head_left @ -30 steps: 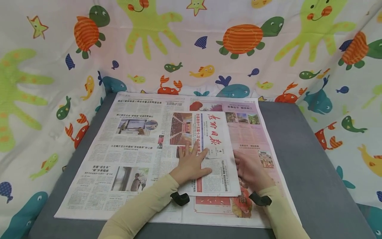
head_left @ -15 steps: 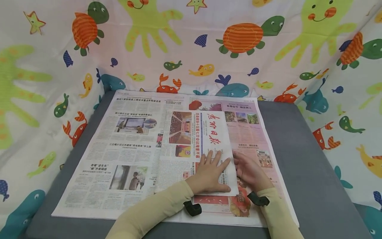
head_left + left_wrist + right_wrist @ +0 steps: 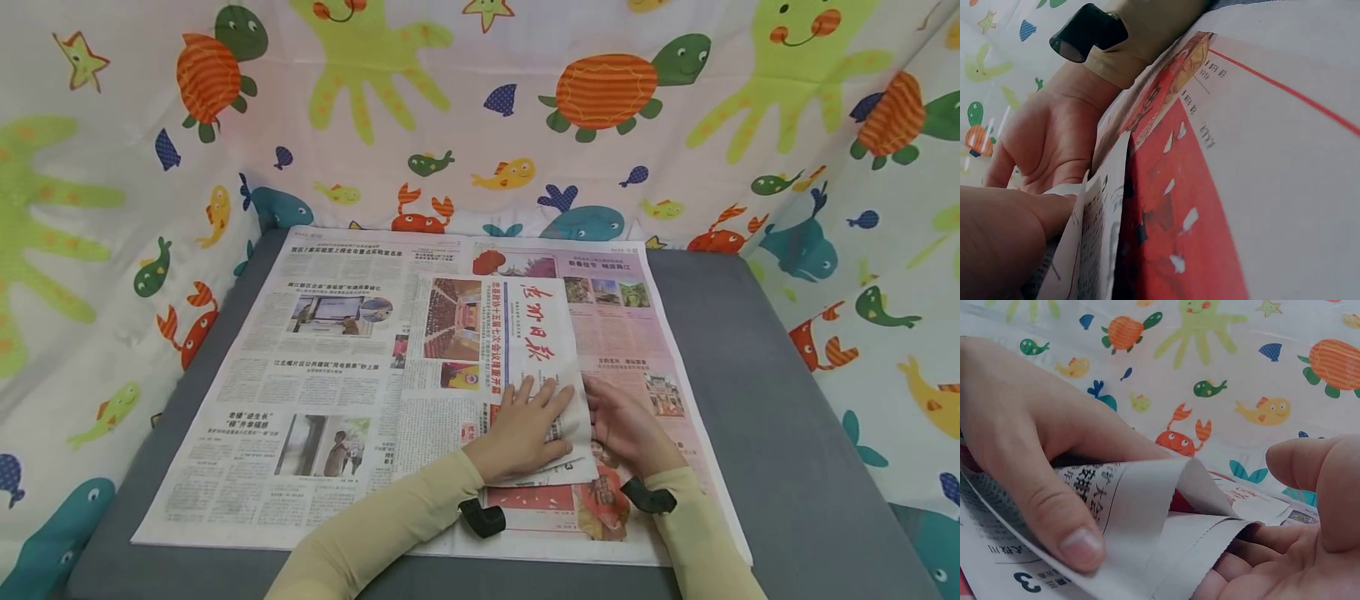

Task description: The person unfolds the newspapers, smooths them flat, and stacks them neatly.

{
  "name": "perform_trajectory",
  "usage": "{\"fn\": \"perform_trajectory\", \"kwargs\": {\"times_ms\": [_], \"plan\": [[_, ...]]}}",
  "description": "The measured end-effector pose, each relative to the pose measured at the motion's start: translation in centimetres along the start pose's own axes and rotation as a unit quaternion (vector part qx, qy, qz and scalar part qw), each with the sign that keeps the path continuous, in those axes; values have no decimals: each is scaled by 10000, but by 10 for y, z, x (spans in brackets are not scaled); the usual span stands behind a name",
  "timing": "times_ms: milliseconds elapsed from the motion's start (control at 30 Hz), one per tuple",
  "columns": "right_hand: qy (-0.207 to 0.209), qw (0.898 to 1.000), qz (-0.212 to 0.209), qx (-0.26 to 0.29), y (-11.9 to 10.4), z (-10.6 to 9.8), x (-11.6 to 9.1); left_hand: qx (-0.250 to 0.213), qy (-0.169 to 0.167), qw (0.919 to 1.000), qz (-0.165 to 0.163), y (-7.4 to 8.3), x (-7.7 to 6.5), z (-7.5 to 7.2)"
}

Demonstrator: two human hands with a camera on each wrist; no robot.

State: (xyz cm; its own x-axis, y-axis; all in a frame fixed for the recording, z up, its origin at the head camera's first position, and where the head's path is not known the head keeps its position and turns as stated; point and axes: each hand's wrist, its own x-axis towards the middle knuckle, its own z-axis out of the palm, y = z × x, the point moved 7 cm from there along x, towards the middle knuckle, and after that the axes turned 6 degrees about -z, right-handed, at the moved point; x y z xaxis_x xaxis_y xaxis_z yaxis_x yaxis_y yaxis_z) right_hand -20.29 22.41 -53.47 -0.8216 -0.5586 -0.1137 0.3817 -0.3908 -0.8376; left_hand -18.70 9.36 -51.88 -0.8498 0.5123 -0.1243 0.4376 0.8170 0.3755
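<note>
A folded newspaper (image 3: 438,425) lies on a larger, spread newspaper (image 3: 247,392). My left hand (image 3: 525,429) rests on its lower right part, fingers spread and fairly straight. In the right wrist view the top sheet (image 3: 1141,500) bulges up beside the left hand (image 3: 1029,431), whose thumb lies over the paper. My right hand (image 3: 626,421) is at the folded newspaper's right edge. Its fingers reach beneath the edge with the palm turned up, and the thumb of the right hand (image 3: 1297,556) stands raised off the paper. The right fingertips are hidden under the sheets.
A grey table (image 3: 731,375) carries the papers, its surface bare along the right side. Behind and to both sides hangs a white cloth (image 3: 465,100) printed with sea animals. Each wrist wears a black camera band (image 3: 482,517).
My left hand has moved right and slightly down across the folded newspaper, then a little back left. The paper's top sheet now buckles and shows several layers at the lower right. My right hand stays almost still.
</note>
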Motion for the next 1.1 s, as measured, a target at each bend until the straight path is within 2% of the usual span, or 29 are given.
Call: {"fn": "perform_trajectory", "kwargs": {"times_ms": [167,300,367,433,567,700,833,933,1067,1100], "plan": [[-164,9998,-124,55,1,1,2,-562,101,9984,1,-5,0,-4],[-128,9997,-141,124,3,2,2,-1417,561,9883,65,-10,-3,-20],[-65,9997,-149,158,3,2,1,-1950,802,9774,132,-13,-7,-30],[-3,9997,-192,180,3,1,0,-2483,1031,9630,169,-17,-10,-42],[28,9993,-298,244,3,0,-1,-3369,1595,9276,256,-27,-18,-71],[-41,9990,-343,280,3,0,0,-3968,2175,8914,242,-38,-30,-106],[48,9992,-345,217,4,-1,1,-4812,2468,8412,-25,-55,-47,-139],[305,9991,-277,38,6,-3,1,-5479,2704,7905,-432,-77,-61,-160],[657,9977,-153,-71,7,-4,-1,-6162,3053,7190,-1004,-116,-84,-183],[649,9978,-125,-5,6,-3,-1,-6273,3093,7057,-1127,-127,-90,-187]]}}
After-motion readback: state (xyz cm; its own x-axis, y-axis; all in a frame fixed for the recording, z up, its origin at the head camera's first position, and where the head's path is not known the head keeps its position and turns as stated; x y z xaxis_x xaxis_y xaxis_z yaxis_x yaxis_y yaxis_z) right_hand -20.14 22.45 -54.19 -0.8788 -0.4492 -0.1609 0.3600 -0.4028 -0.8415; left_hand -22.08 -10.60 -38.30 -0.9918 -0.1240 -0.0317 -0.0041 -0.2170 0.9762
